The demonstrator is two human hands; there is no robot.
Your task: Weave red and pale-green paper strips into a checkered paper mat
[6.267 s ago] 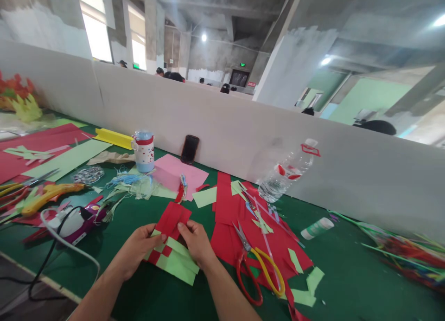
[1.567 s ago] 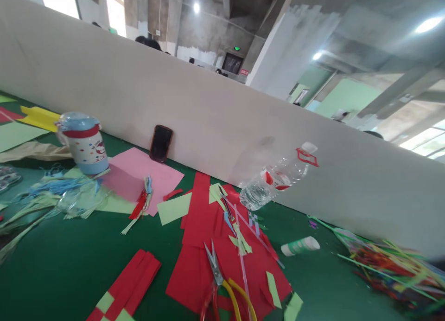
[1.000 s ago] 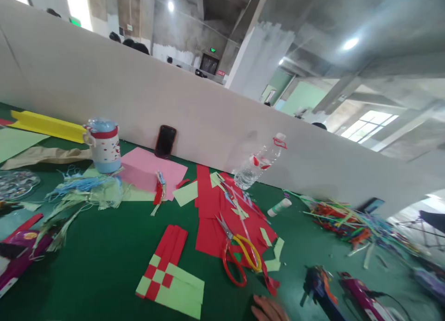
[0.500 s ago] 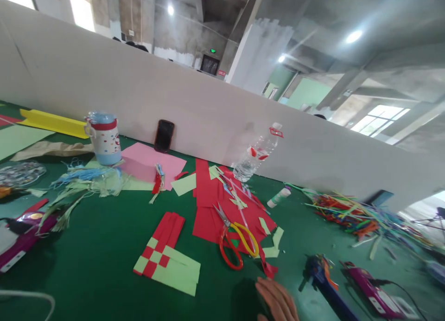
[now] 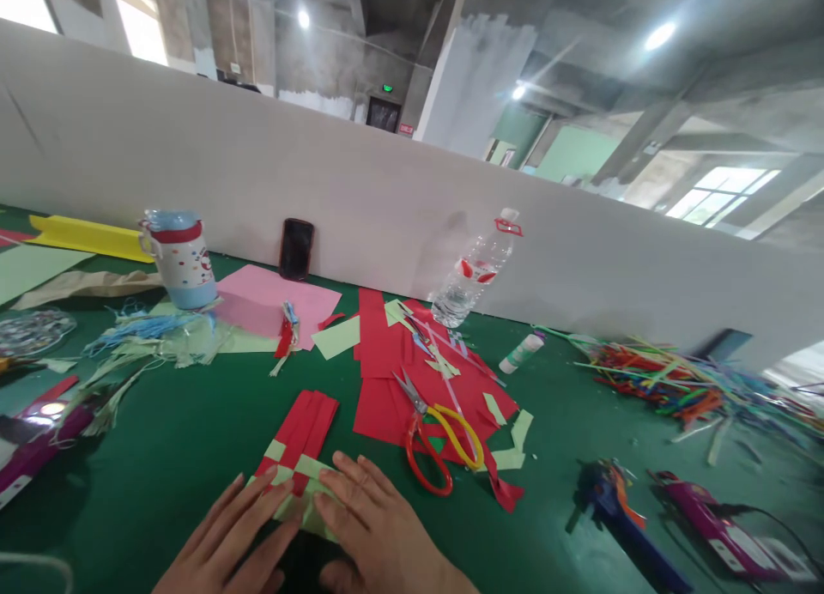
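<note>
On the green table lies a woven piece of red and pale green paper strips [image 5: 307,424], its red strips pointing away from me. My left hand [image 5: 235,530] rests with outstretched fingers on its lower left part. From the right, my right hand [image 5: 377,512] lies over the pale green strips, fingers extended. Both hands cover most of the woven squares. Just right of my right hand are scissors [image 5: 433,431] with one red and one yellow handle, lying partly on red paper [image 5: 379,409].
Behind stand a patterned cup [image 5: 186,263], a phone [image 5: 297,249] and a tilted water bottle [image 5: 473,272] along a partition. A glue stick [image 5: 522,353], colourful strips [image 5: 682,375], a dark blue tool [image 5: 618,512] and a purple device [image 5: 714,525] lie right. Pink paper [image 5: 263,306] lies farther back.
My left hand has come into view onto the woven paper. My right hand has moved left from beside the scissors onto it. The view has shifted slightly.
</note>
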